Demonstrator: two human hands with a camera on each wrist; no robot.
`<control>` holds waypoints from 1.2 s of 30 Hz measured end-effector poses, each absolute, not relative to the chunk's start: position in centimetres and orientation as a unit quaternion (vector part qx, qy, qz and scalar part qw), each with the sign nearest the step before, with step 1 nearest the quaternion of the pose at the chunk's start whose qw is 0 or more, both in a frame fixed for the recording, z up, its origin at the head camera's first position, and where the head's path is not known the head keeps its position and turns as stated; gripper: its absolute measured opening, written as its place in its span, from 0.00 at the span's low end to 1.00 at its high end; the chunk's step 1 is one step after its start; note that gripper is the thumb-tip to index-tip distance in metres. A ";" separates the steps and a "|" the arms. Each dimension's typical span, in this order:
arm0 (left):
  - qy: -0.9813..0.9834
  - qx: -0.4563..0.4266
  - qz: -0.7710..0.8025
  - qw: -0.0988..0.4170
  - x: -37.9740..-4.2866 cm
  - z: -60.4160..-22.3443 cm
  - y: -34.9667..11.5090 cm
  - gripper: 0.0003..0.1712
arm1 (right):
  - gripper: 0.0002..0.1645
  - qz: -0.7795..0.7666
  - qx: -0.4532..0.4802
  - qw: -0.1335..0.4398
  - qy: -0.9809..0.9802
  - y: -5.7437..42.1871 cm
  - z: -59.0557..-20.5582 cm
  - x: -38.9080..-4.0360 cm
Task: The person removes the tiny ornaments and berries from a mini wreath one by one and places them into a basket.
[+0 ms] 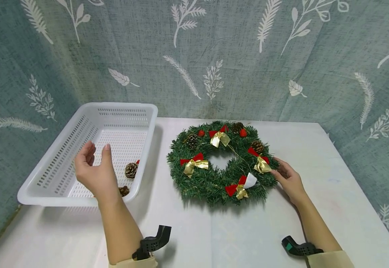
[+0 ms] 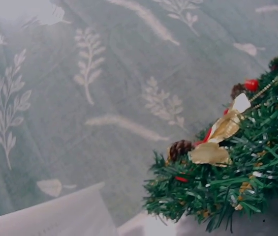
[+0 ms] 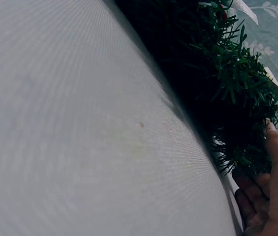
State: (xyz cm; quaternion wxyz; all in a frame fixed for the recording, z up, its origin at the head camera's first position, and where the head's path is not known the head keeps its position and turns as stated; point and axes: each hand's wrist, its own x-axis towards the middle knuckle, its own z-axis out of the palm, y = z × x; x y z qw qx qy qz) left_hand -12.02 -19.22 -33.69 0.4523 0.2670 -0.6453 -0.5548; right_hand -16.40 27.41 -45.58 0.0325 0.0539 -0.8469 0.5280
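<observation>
A green Christmas wreath (image 1: 194, 188) lies on the white table, trimmed with pinecones, red berries and red-and-gold bows. My right hand (image 1: 289, 181) grips its right edge; in the right wrist view the thumb (image 3: 277, 145) rests on the branches and the other fingers reach underneath. Over the white plastic basket (image 1: 64, 202) hovers my left hand (image 1: 95, 173), thumb apart from loosely bent fingers, with nothing visible in it. A pinecone (image 1: 131, 170) with a bit of red beside it lies in the basket. Another pinecone (image 1: 124, 191) is partly hidden by the left wrist.
Behind the table hangs a grey-green curtain (image 1: 187, 85) with white leaf prints, continuing down both sides. The basket stands at the table's left, apart from the wreath. Bare white tabletop (image 1: 341, 193) stretches right of the wreath.
</observation>
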 end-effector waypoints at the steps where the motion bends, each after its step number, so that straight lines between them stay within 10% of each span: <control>1: -0.642 0.265 -0.555 0.458 -12.0 -33.6 -19.3 0.24 | 0.33 0.527 0.053 0.033 -0.847 27.4 -45.6 -16.4; 36: -0.686 0.111 -0.593 0.408 -13.7 -32.8 -14.8 0.34 | 0.33 0.524 0.051 0.040 -0.849 27.5 -45.4 -16.4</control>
